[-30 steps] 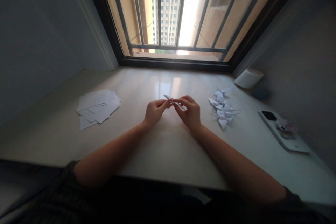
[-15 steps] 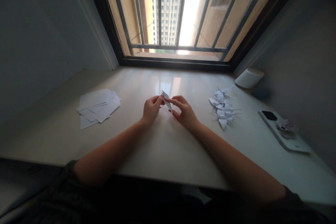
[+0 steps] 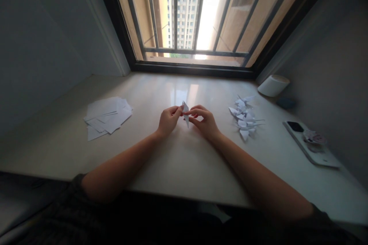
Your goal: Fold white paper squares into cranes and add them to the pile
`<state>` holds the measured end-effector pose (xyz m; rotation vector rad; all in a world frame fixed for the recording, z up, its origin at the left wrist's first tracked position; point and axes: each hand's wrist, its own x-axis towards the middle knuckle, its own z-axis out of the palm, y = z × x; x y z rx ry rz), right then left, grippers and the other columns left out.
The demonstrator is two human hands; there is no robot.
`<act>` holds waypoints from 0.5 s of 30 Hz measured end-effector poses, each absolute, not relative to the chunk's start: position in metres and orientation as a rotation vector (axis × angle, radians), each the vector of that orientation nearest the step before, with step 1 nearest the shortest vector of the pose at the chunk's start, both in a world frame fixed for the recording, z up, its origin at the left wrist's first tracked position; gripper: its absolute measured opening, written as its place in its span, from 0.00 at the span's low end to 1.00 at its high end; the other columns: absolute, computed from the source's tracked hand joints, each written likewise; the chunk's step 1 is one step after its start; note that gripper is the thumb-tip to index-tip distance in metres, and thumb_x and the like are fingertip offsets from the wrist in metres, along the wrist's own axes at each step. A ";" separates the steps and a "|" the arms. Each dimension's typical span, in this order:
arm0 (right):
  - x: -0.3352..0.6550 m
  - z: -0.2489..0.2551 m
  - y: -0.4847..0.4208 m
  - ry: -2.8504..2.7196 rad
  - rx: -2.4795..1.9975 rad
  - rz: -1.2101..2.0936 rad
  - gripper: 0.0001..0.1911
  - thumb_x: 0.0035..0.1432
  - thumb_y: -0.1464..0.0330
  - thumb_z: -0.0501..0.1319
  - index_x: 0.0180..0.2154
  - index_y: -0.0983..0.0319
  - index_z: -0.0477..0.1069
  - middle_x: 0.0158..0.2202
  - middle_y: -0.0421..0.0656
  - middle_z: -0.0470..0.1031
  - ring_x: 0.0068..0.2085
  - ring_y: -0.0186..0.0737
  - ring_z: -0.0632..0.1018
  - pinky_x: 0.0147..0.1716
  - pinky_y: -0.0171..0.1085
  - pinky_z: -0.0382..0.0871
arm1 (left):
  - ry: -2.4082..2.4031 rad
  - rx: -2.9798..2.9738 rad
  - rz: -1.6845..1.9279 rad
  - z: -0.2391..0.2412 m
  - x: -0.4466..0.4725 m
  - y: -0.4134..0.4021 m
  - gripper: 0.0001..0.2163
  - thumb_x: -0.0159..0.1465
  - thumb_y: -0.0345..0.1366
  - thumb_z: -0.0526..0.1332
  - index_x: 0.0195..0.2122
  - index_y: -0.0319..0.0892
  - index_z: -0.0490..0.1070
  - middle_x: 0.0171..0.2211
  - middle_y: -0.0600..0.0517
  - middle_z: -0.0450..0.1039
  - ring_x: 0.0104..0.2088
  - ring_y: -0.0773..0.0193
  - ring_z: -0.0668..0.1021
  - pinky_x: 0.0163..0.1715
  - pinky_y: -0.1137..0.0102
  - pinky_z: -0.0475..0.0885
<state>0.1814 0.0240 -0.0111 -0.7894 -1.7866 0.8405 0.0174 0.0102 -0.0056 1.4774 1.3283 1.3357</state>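
Note:
A small folded piece of white paper stands nearly upright between my two hands, just above the pale sill-like table. My left hand pinches its left side with thumb and forefinger. On the other side my right hand pinches it too, fingers curled. Both hands are at the middle of the table, forearms resting toward me.
A loose stack of white paper sheets lies to the left. A pile of several folded paper figures lies to the right. Farther right are a white roll, a dark small object and a phone. A barred window is ahead.
The folded paper has been turned from lying nearly flat between the fingers to standing upright. Both hands have shifted slightly but stay at the table's middle.

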 end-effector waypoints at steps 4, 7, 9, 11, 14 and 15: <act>0.181 -0.014 0.026 -1.758 -0.823 0.935 0.08 0.53 0.64 0.65 0.37 0.55 0.78 0.36 0.41 0.72 0.33 0.34 0.73 0.31 0.36 0.68 | 1.326 1.466 1.322 -0.006 0.017 0.010 0.18 0.61 0.50 0.56 0.25 0.39 0.73 0.23 0.52 0.72 0.28 0.65 0.73 0.31 0.71 0.66; 0.181 -0.013 0.026 -1.728 -0.852 0.939 0.07 0.54 0.63 0.64 0.34 0.56 0.78 0.34 0.41 0.73 0.32 0.34 0.72 0.31 0.35 0.67 | 1.326 1.476 1.299 -0.005 0.018 0.009 0.19 0.61 0.50 0.56 0.25 0.39 0.73 0.23 0.52 0.72 0.28 0.64 0.73 0.32 0.70 0.67; 0.181 -0.011 0.024 -1.703 -0.863 0.910 0.07 0.53 0.61 0.65 0.31 0.57 0.79 0.32 0.41 0.73 0.32 0.34 0.72 0.30 0.35 0.66 | 1.323 1.487 1.284 -0.004 0.019 0.007 0.19 0.60 0.50 0.56 0.25 0.39 0.74 0.23 0.52 0.72 0.28 0.64 0.73 0.32 0.70 0.66; 0.181 -0.008 0.023 -1.688 -0.877 0.886 0.08 0.52 0.60 0.65 0.30 0.57 0.78 0.31 0.41 0.74 0.31 0.35 0.72 0.30 0.35 0.65 | 1.316 1.491 1.277 -0.004 0.020 0.006 0.19 0.60 0.51 0.56 0.25 0.39 0.73 0.23 0.52 0.72 0.28 0.64 0.73 0.31 0.70 0.66; 0.181 -0.007 0.022 -1.690 -0.898 0.865 0.09 0.52 0.59 0.65 0.30 0.57 0.78 0.31 0.41 0.75 0.32 0.35 0.72 0.29 0.35 0.64 | 1.314 1.490 1.279 -0.003 0.022 0.005 0.20 0.59 0.52 0.57 0.24 0.39 0.73 0.23 0.52 0.71 0.27 0.64 0.72 0.31 0.70 0.66; 0.181 -0.008 0.022 -1.689 -0.900 0.861 0.09 0.52 0.59 0.65 0.30 0.57 0.79 0.31 0.41 0.75 0.32 0.36 0.72 0.29 0.35 0.64 | 1.312 1.489 1.279 -0.002 0.022 0.005 0.20 0.59 0.52 0.57 0.24 0.39 0.73 0.23 0.52 0.72 0.27 0.64 0.72 0.31 0.70 0.66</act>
